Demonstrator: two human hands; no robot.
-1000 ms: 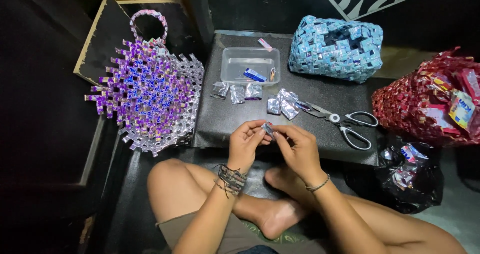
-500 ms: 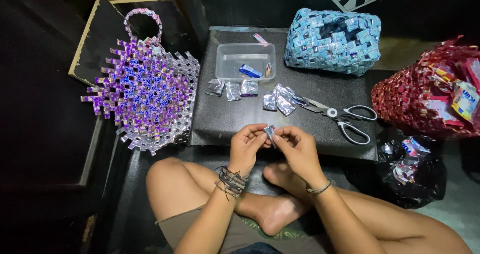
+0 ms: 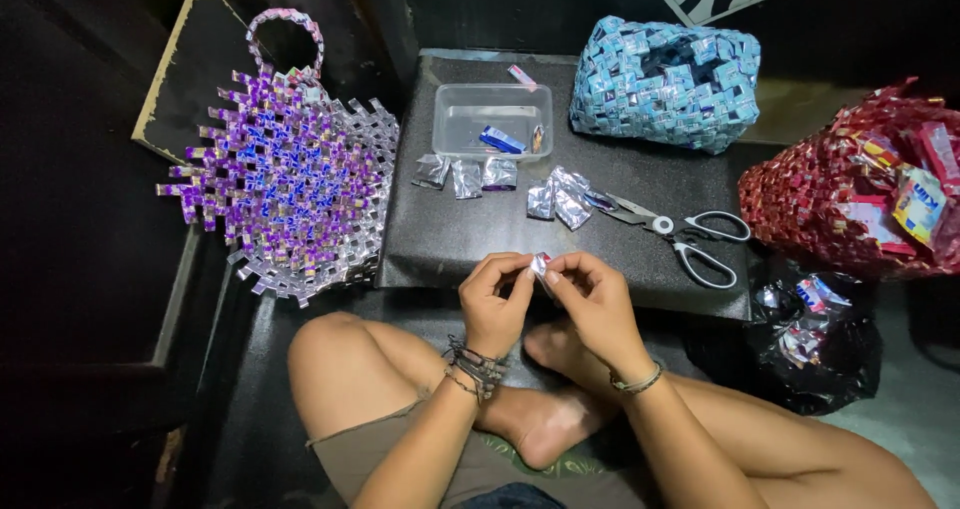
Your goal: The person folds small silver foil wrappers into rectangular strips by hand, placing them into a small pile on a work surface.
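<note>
Small silver foil strip [image 3: 541, 266], lower centre of frame: pinched between left hand [image 3: 493, 304] and right hand [image 3: 595, 304], both clamped on it, long axis roughly upright, scissors [image 3: 680, 237] upper right.

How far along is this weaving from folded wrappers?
Done: a blue woven bag. Unfinished: a purple woven piece, edges loose. In hand: left hand and right hand fold one wrapper strip. Left: folded silver pieces lie unwoven.
</note>
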